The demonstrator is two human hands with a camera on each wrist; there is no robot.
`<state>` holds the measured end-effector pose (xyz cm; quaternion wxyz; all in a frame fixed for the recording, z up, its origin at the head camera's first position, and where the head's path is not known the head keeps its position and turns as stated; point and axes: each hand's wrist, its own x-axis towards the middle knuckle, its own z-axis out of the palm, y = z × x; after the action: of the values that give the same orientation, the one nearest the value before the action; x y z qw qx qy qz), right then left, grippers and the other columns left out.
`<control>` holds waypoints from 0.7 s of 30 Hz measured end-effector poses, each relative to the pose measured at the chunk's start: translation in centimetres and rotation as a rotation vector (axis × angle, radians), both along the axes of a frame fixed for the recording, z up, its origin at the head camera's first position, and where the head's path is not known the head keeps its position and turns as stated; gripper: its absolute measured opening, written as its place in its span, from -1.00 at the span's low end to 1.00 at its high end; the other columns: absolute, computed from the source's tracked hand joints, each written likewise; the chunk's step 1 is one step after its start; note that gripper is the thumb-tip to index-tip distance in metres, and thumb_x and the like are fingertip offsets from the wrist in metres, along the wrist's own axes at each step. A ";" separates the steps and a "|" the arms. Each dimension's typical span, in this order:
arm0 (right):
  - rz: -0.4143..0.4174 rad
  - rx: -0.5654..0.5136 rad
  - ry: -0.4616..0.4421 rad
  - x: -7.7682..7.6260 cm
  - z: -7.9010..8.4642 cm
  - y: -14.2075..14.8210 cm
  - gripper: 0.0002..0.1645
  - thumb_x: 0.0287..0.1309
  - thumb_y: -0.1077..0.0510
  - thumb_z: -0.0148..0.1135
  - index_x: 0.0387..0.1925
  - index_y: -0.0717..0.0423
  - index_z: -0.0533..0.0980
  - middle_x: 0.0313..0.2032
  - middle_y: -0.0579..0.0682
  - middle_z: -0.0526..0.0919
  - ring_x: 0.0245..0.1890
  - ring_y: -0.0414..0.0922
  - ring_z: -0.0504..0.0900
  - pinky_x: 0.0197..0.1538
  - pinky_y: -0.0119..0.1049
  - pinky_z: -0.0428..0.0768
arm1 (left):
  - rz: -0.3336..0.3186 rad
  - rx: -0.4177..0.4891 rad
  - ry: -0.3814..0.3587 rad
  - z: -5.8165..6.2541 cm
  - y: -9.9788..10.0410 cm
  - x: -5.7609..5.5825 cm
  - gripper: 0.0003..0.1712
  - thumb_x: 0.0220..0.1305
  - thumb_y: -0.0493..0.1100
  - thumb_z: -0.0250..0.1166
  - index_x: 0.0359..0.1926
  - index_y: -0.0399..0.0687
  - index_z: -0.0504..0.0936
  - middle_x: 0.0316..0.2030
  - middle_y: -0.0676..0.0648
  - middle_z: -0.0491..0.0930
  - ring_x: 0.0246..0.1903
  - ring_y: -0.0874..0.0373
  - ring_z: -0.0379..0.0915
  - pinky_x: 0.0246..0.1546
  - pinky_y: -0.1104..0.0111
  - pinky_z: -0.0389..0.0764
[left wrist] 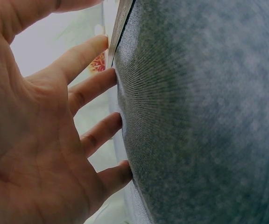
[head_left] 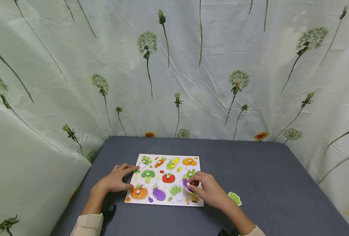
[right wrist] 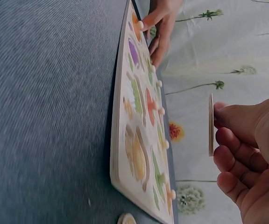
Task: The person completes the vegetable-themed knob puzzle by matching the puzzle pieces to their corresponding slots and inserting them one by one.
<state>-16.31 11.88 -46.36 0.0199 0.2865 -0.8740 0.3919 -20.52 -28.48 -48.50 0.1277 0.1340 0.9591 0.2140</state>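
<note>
A white wooden peg puzzle board [head_left: 155, 200] printed with vegetables lies on the table. Above its right side, my right hand [head_left: 211, 191] pinches a purple eggplant puzzle piece [head_left: 185, 184] by its knob. In the right wrist view that piece [right wrist: 211, 126] shows edge-on, held apart from the board [right wrist: 117, 158]. My left hand [head_left: 114, 180] lies at the board's left edge with fingers spread, thumb near the pumpkin piece [head_left: 139, 193]. In the left wrist view, the left hand's fingertips [left wrist: 110, 122] touch the board edge and the table cloth. An eggplant picture without a knob [head_left: 158, 194] shows in the bottom row.
A loose green leafy vegetable piece [head_left: 235, 198] lies on the table right of the board, beside my right forearm. Knobbed pieces such as the tomato [head_left: 168, 178] and broccoli [head_left: 148, 176] sit in the board. A dandelion-patterned curtain [head_left: 192, 82] hangs behind the grey table [head_left: 251, 164].
</note>
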 end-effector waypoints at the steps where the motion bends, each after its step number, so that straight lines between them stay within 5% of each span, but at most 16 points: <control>1: 0.002 -0.001 -0.006 0.0 0.0 -0.2 -0.93 0.26 0.08 0.43 -0.23 -0.06 0.72 -0.37 -0.34 0.58 -0.33 -0.39 0.54 -0.24 -0.37 0.57 | 0.002 -0.003 -0.002 0.0 0.0 0.0 -0.04 0.00 0.09 0.49 0.49 0.22 0.42 0.37 -0.13 0.36 0.24 -0.17 0.20 0.15 -0.34 0.36; 21: 0.060 -0.025 0.000 -0.4 -0.2 -4.4 -0.94 0.31 0.10 0.39 -0.23 -0.02 0.72 -0.37 -0.29 0.60 -0.32 -0.40 0.51 -0.14 -0.29 0.59 | 0.002 -0.001 0.001 0.2 0.1 0.1 -0.04 -0.02 0.08 0.50 0.48 0.23 0.43 0.37 -0.13 0.37 0.24 -0.17 0.21 0.14 -0.33 0.37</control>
<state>-16.74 7.46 -46.57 0.0120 0.3124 -0.8600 0.4034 -20.42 -28.39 -48.35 0.1272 0.1329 0.9594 0.2138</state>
